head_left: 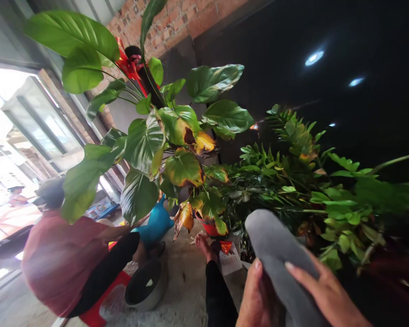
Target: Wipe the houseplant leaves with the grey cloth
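A plain grey sock (276,247) rises in the lower right, its rounded toe end pointing up and away from me. My left hand (254,295) grips the sock's left side, thumb up along its edge and the other fingers hidden. From the right, my right hand (322,288) wraps round it with the thumb lying across the grey cloth. Whether a foot fills the sock I cannot tell. A bare foot (204,245) below a black trouser leg (218,293) stretches out on the floor, left of my hands.
Large-leaved potted plant (145,141), some leaves yellow and brown, stands ahead; more greenery (286,168) spreads right. A person in a pink shirt (63,254) sits on a red stool (107,299) at left. A dark bucket (146,284) and printed paper (230,261) are on the floor.
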A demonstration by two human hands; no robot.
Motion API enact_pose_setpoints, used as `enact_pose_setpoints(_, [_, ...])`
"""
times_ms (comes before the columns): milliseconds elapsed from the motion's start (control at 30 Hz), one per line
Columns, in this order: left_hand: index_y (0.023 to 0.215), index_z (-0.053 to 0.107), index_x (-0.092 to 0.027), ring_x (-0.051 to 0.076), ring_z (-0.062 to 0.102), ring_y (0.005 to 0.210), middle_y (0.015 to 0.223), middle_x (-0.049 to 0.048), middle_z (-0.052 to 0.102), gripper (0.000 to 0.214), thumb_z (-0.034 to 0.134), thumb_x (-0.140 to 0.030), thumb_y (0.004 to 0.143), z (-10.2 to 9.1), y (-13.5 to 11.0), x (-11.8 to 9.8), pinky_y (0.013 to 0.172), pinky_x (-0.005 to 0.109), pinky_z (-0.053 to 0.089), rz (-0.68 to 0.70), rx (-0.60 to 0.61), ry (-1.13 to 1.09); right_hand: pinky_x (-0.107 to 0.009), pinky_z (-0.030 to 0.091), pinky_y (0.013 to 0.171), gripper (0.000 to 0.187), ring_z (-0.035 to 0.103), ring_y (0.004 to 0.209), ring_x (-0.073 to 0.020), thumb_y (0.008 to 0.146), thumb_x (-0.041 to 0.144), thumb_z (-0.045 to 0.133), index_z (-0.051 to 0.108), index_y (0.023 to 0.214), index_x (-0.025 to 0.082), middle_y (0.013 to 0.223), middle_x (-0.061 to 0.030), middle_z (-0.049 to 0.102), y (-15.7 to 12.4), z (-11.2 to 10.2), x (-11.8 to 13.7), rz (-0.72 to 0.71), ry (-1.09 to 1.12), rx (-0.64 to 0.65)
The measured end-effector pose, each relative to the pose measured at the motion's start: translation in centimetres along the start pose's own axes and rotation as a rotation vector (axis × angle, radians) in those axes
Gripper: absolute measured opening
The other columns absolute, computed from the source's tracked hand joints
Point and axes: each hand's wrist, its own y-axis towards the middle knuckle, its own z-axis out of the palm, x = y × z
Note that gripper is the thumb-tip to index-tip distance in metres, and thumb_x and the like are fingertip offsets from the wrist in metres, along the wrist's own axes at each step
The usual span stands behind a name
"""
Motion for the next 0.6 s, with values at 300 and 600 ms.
enact_pose_setpoints(300, [0.102,0.072,-0.015,0.028,0.056,0.119,0.122,0.0125,0.068,0.043,0.077,-0.034,0.063,0.8,5.7,-7.7,0.102,0.035,0.040,0.311,-0.160,0.334,-0.051,0.059,0.084,0.043,0.067,0.105,-0.0413,0.058,0.047,0.068,0.073,0.091,0.020,0.092,-0.0118,0.080,4.1,1.1,2.8,0.308,0.278,0.010])
enact_pose_setpoints(600, [0.098,0.070,-0.012,0.025,0.063,0.103,0.099,0.0097,0.074,0.035,0.071,-0.014,0.063,-4.0,12.3,-8.8,0.096,0.032,0.044,0.284,-0.429,0.436,-0.048,0.056,0.090,0.055,0.068,0.106,-0.0383,0.059,0.053,0.069,0.071,0.104,0.021,0.106,-0.0113,0.078,3.9,-0.7,4.4,0.079,0.190,-0.252])
